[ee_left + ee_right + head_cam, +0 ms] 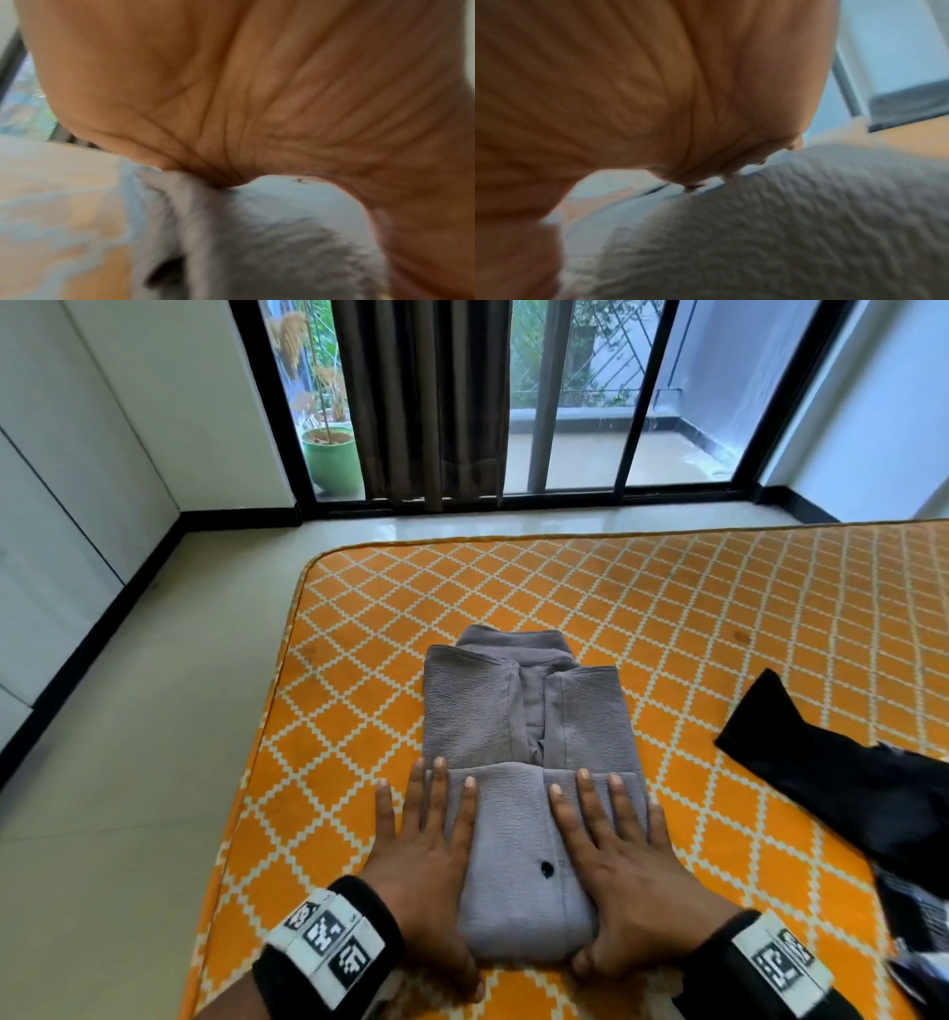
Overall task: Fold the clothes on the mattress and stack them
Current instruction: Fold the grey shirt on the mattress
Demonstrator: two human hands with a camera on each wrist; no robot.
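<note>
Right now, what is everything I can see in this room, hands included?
Shirt: one, grey, partly folded, middle of the mattress.
Dark clothes: one heap, black, right side of the mattress.
Mattress: one, orange with white lattice, on the floor.
Plant pot: one, green, outside the window.
Curtain: one, brown, at the window.
Left hand: flat, pressing the shirt's left edge.
Right hand: flat, pressing its right edge.
</note>
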